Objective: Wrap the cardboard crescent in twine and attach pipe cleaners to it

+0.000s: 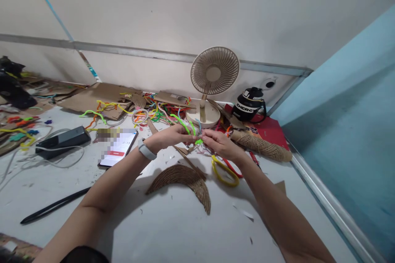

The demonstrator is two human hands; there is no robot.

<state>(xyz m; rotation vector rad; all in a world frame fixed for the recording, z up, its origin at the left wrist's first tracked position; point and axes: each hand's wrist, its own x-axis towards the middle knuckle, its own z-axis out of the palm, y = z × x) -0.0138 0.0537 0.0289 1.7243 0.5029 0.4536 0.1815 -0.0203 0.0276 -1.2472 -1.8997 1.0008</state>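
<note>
1. a thin bright green fuzzy pipe cleaner (197, 141) is pinched between the left hand (173, 135) and the right hand (219, 144), both closed on it.
2. it is only partly twisted.
3. a curved brown corrugated cardboard arc (188, 181) lies untouched on the tabletop (173, 230) beneath the hands.

Desk fan (214, 84), phone (118, 147), black bottle (249, 104)

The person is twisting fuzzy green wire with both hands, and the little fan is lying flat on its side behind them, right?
Not quite. In the head view the fan stands upright on its round base, behind the hands. The rest holds: the left hand and right hand meet over the table and pinch a fuzzy green wire between them.
</note>
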